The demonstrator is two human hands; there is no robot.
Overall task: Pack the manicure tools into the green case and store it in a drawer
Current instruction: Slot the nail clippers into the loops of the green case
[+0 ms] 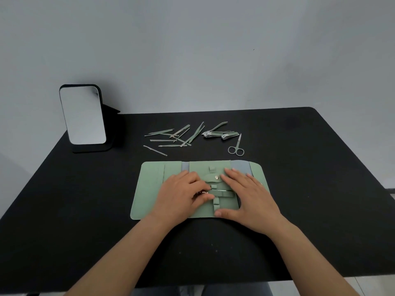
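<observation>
Your left hand (183, 193) pinches a green-handled metal nail clipper (222, 192) on the unfolded green fabric case (149, 184); your right hand (245, 193) lies flat at its 3 o'clock.

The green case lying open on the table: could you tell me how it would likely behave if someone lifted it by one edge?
The green case lies flat in thin panels with fold lines, so it would probably flop or bend at those folds. It looks light for its size. The clipper that the left hand grips is only partly under the strap, so it might slide out.
</observation>
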